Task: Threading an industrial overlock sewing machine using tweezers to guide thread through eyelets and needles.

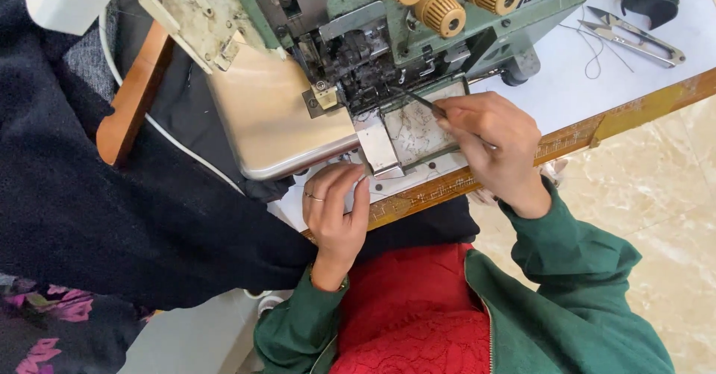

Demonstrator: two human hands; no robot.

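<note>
While the left hand (334, 208) rests loosely curled and empty on the counter (641, 90) edge at 6 o'clock of the overlock machine (373, 53), the right hand (496, 146) fingers pinch tweezers (421, 102) aimed at its needle area at 11 o'clock.

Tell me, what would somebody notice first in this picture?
Probably the green sewing machine at the top, with three yellow knobs. Just below it, the right hand pokes thin tweezers into the machine's needle area, while the left hand rests at the table's wooden edge. Dark fabric fills the left.
</note>
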